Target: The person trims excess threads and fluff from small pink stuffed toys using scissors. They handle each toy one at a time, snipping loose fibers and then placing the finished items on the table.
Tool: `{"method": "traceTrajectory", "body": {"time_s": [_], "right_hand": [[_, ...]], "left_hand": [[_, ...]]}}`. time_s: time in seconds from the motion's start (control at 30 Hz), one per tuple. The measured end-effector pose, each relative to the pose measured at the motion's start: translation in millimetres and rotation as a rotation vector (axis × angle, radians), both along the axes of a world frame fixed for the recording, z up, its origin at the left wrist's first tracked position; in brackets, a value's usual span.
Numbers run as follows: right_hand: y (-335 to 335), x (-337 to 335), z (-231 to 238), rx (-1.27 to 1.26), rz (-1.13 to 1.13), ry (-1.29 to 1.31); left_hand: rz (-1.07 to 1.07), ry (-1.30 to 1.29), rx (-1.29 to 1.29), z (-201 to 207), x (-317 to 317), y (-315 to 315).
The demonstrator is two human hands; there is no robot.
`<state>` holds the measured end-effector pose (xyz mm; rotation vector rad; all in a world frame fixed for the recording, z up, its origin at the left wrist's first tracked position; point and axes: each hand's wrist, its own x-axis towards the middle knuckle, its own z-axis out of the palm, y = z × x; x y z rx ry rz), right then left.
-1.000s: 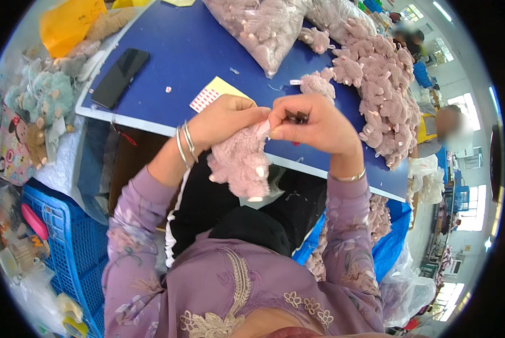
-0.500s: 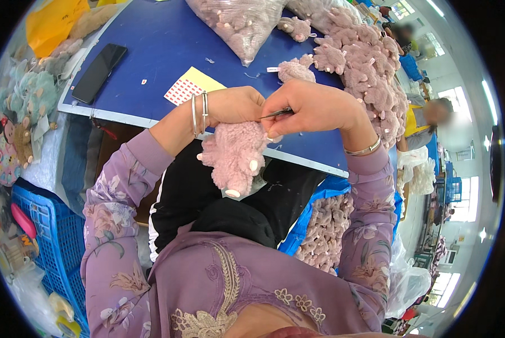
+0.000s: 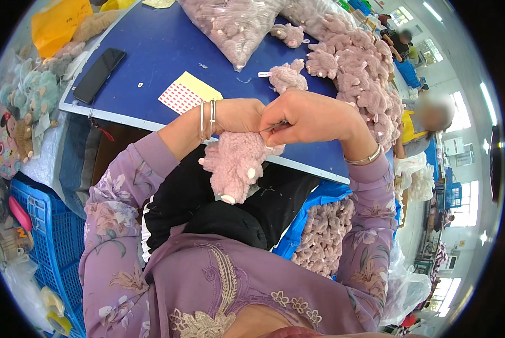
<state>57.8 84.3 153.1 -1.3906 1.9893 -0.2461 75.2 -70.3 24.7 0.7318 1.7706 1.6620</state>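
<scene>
A pink plush toy (image 3: pixel 234 166) with small pale feet hangs over my lap at the table's front edge. My left hand (image 3: pixel 238 115) is closed on its upper end, fingers curled inward. Close against it, my right hand (image 3: pixel 311 117) pinches a thin, dark, pointed metal tool (image 3: pixel 275 126), its tip at the top of the toy beside my left fingers. Most of the tool is hidden in my fingers, so its exact kind does not show. Just beyond my hands lies another pink plush toy (image 3: pixel 288 76) with a white tag.
On the blue table (image 3: pixel 145 34) are a black phone (image 3: pixel 99 75), a yellow sheet of red stickers (image 3: pixel 189 93), a clear bag of plush toys (image 3: pixel 232 28) and a toy heap (image 3: pixel 365 79). Blue crates (image 3: pixel 55 242) stand left; a blue-lined container of toys (image 3: pixel 323 234) sits right.
Both hands and the plush toy sit slightly lower in the picture, while the view has shifted a little. The tool's tip stays at the toy's upper end, and both grips hold.
</scene>
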Motion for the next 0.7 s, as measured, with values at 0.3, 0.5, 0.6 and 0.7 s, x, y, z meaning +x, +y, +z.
{"method": "traceTrajectory", "body": {"time_s": [0.3, 0.5, 0.6, 0.7], "right_hand": [[13, 14, 0, -0.049, -0.030, 0.109], [47, 23, 11, -0.475, -0.439, 0.175], [85, 32, -7, -0.892, -1.007, -0.055], [95, 42, -49, -0.834, -1.145, -0.192]], "left_hand": [[0.001, 0.147, -0.050, -3, -1, 11], [0.252, -0.164, 0.140, 23, 21, 14], [0.335, -0.157, 0.115, 35, 24, 15], [0.384, -0.058, 0.064, 27, 22, 20]]}}
